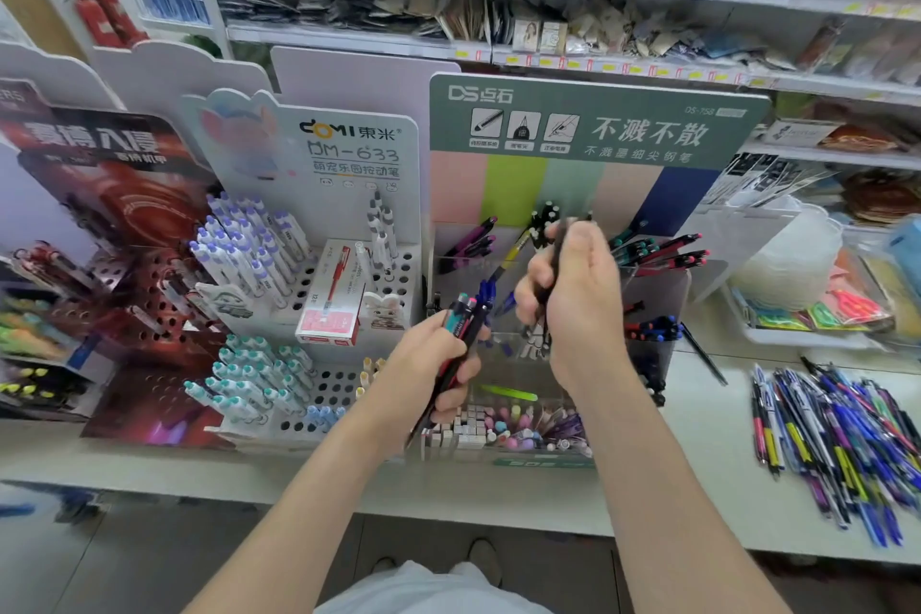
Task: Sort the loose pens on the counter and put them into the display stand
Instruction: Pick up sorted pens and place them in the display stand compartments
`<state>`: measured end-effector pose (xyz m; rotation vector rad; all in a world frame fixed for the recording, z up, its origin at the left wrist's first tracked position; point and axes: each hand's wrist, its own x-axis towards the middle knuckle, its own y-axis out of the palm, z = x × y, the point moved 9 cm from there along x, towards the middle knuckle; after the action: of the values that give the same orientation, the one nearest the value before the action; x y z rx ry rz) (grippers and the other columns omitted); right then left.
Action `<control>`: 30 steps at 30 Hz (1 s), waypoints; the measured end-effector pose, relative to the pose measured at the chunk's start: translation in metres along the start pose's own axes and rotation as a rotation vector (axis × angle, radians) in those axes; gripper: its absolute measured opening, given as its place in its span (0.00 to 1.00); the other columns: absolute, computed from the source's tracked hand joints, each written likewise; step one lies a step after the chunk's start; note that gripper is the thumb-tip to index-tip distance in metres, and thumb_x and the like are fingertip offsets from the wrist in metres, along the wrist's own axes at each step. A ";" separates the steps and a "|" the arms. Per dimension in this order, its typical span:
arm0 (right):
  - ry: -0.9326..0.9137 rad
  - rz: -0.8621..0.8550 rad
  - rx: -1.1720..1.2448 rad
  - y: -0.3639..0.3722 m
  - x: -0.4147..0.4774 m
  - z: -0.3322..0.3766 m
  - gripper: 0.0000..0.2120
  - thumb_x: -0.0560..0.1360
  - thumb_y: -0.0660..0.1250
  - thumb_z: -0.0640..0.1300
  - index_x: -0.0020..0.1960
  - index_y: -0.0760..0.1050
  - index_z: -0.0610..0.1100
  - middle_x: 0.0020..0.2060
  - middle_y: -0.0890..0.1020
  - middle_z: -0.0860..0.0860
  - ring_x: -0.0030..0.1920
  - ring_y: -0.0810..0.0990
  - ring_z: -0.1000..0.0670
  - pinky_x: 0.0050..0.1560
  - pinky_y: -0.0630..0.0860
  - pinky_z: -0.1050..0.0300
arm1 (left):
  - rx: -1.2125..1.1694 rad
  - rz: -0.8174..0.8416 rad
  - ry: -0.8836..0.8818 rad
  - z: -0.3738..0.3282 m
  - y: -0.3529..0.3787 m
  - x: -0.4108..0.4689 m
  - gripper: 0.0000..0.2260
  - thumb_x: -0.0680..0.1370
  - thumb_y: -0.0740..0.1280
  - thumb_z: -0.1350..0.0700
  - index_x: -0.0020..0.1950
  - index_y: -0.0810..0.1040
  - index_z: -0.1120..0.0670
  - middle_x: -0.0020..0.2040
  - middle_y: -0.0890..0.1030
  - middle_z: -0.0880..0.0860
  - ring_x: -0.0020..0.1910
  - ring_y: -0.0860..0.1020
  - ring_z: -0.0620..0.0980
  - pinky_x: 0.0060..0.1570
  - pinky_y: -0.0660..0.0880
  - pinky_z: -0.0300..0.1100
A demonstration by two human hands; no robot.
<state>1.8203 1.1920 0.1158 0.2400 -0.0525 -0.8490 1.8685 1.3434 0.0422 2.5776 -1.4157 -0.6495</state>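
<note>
Pinching a dark pen (557, 254) upright in the right hand (573, 299), fingers curled round the barrel. Centre of frame, right above the clear compartments of the display stand (573, 185). Can't tell whether one pen or two in that grip, too blurred. Gripping a bundle of pens (466, 314) in the left hand (438, 364), teal and pink tops up, just left of and below the right hand, in front of the stand's left edge.

For the drop: match top colour before release. Judging by what's slotted, dark pens with pink and teal tops (663, 254) go upper-right compartment, purple pens (468, 247) upper left. Lower tip-first, keep the barrel in line with those already in, let go only once the tip is inside the wall. Feed singles from the left bundle rather than dumping the lot; avoids mixed colours. Mind the wrist over the black-capped pens (543, 214) standing at the back, easy to knock.

Left to sort: big pile of loose pens (842, 434) on the tabletop (697, 489), lower right of frame, well apart from both hands.
</note>
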 end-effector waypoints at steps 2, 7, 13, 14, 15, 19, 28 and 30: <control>0.134 0.161 -0.248 0.010 -0.005 -0.015 0.15 0.90 0.50 0.51 0.58 0.70 0.43 0.33 0.69 0.48 0.26 0.63 0.51 0.26 0.59 0.58 | -0.086 -0.059 -0.003 -0.003 -0.004 0.000 0.09 0.83 0.57 0.58 0.59 0.72 0.58 0.37 0.71 0.51 0.27 0.62 0.48 0.28 0.58 0.42; 0.122 0.348 -0.709 0.019 -0.020 -0.045 0.08 0.83 0.58 0.48 0.62 0.70 0.56 0.40 0.77 0.52 0.34 0.73 0.54 0.36 0.70 0.52 | 0.001 -0.170 0.133 -0.015 -0.019 0.001 0.04 0.87 0.60 0.60 0.54 0.72 0.56 0.43 0.72 0.58 0.33 0.69 0.49 0.32 0.66 0.44; 0.005 0.283 -0.568 0.032 -0.021 -0.051 0.10 0.86 0.59 0.53 0.55 0.79 0.54 0.37 0.80 0.57 0.37 0.75 0.54 0.42 0.72 0.51 | 0.148 -0.123 0.183 -0.017 -0.020 -0.002 0.07 0.87 0.65 0.56 0.64 0.74 0.55 0.41 0.74 0.53 0.38 0.72 0.48 0.33 0.71 0.43; 0.010 0.232 -0.537 0.030 -0.018 -0.052 0.11 0.85 0.59 0.53 0.53 0.79 0.52 0.35 0.78 0.56 0.36 0.74 0.53 0.41 0.70 0.50 | 0.166 -0.149 0.188 -0.017 -0.022 -0.003 0.06 0.87 0.65 0.55 0.63 0.74 0.55 0.40 0.74 0.53 0.37 0.72 0.48 0.33 0.71 0.42; 0.005 0.177 -0.546 0.025 -0.014 -0.052 0.13 0.84 0.58 0.54 0.51 0.79 0.50 0.34 0.77 0.55 0.35 0.73 0.51 0.40 0.69 0.49 | 0.186 -0.204 0.187 -0.018 -0.028 -0.004 0.06 0.87 0.66 0.54 0.61 0.74 0.55 0.39 0.74 0.53 0.36 0.72 0.48 0.32 0.71 0.41; -0.114 0.234 -1.042 0.021 -0.005 -0.046 0.11 0.88 0.56 0.49 0.51 0.73 0.47 0.36 0.79 0.49 0.36 0.76 0.46 0.37 0.71 0.50 | 0.208 -0.487 0.171 -0.016 -0.058 -0.011 0.07 0.87 0.65 0.53 0.60 0.74 0.57 0.38 0.75 0.54 0.33 0.73 0.46 0.31 0.72 0.38; 0.117 0.703 -1.771 0.056 0.009 -0.057 0.24 0.86 0.57 0.45 0.78 0.54 0.37 0.50 0.77 0.41 0.43 0.78 0.40 0.38 0.73 0.49 | 0.218 -0.531 0.191 -0.013 -0.072 -0.017 0.06 0.88 0.63 0.55 0.63 0.76 0.51 0.42 0.83 0.46 0.35 0.78 0.44 0.35 0.76 0.38; 0.160 0.795 -1.762 0.062 0.013 -0.059 0.16 0.84 0.61 0.39 0.70 0.65 0.36 0.47 0.77 0.43 0.39 0.81 0.42 0.32 0.74 0.52 | 0.223 -0.526 0.189 -0.014 -0.073 -0.018 0.06 0.87 0.63 0.55 0.63 0.77 0.52 0.40 0.83 0.45 0.33 0.78 0.43 0.33 0.76 0.38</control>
<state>1.8829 1.2335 0.0723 -1.3001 0.6927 0.1365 1.9222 1.3972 0.0377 3.1168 -0.7902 -0.2958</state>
